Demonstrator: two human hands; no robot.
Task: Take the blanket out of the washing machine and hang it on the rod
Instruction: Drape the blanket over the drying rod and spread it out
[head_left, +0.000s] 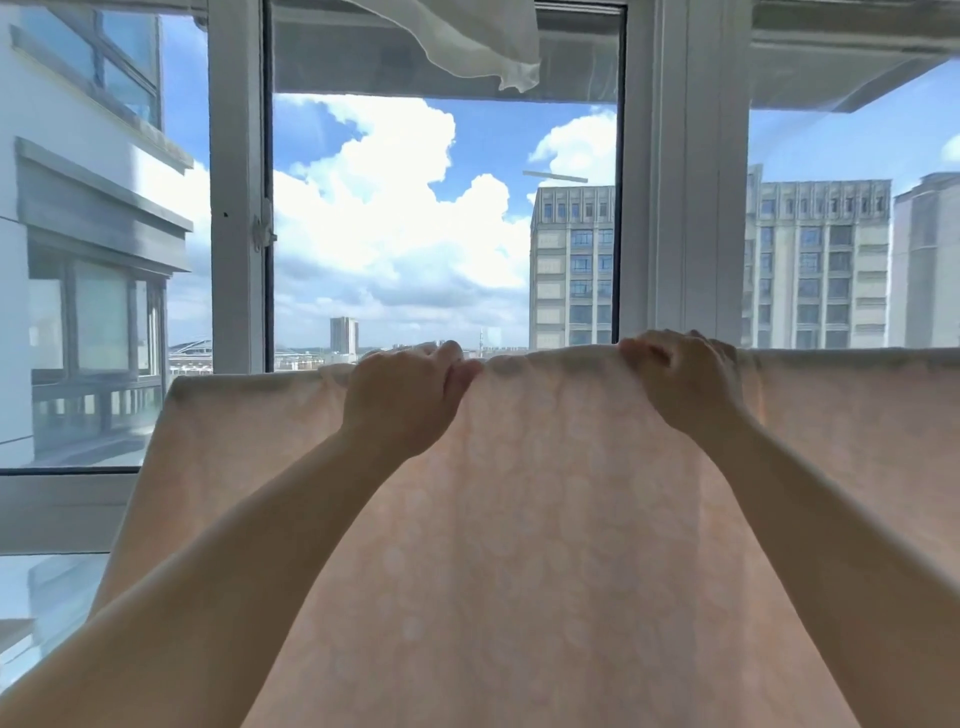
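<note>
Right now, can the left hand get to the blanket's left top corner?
Probably yes. The left hand grips the top edge of the blanket, and the edge runs unobstructed to the corner. It would have to let go or slide along; the right hand also holds the edge.

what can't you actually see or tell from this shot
- Rod: head view, hidden under the blanket's top fold.
- Blanket's lower and right edges: cut off by the frame.
- Fingertips of left hand and right hand: curled into the fold.
- White cloth overhead: cut off at top.
</note>
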